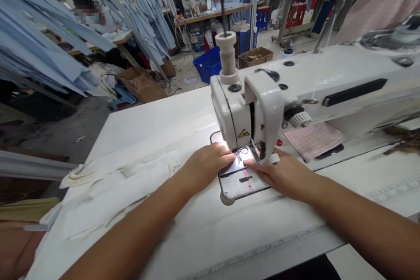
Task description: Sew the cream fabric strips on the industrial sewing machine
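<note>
While left hand and right hand lie spread on the sewing table, blue garments hang beyond.

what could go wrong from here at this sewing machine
The left hand and right hand have their fingers very close to the needle area of the sewing machine, so a stitch could possibly catch a fingertip. The loose white fabric lying towards the edge of the table might slide off or drag.

Blue garments hanging (loads), wood-top tbls, concrete flr.
</note>
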